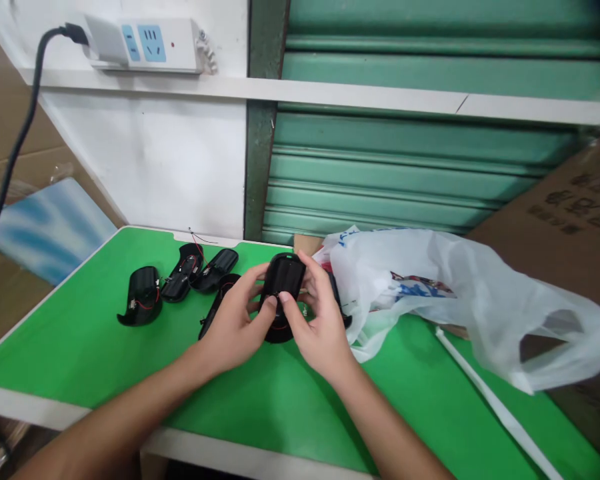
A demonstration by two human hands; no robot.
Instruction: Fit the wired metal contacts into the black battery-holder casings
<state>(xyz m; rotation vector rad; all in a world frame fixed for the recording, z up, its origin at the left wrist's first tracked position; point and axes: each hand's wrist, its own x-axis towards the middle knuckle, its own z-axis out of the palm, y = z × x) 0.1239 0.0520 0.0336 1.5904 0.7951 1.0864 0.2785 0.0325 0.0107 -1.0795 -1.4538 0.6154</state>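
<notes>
Between both hands, just over the green tabletop, is a black plastic housing (283, 277) with a rounded top and a thin red wire near its lower end. My left hand (244, 310) grips its left side, thumb pressed on the middle. My right hand (316, 310) grips the right side, its thumb beside the other. Behind my left hand lies a similar black housing (211, 313), partly covered. Farther left are more black housings with red wires (143, 297), (183, 273), (219, 269). Another dark piece (347, 320) shows just right of my right hand.
A white plastic bag (405, 267) lies at the right on the green table (80, 333), with a white strip (500, 413) in front. Cardboard (565, 200) stands at the right. A power strip (150, 47) with a black cable (25, 127) hangs on the wall.
</notes>
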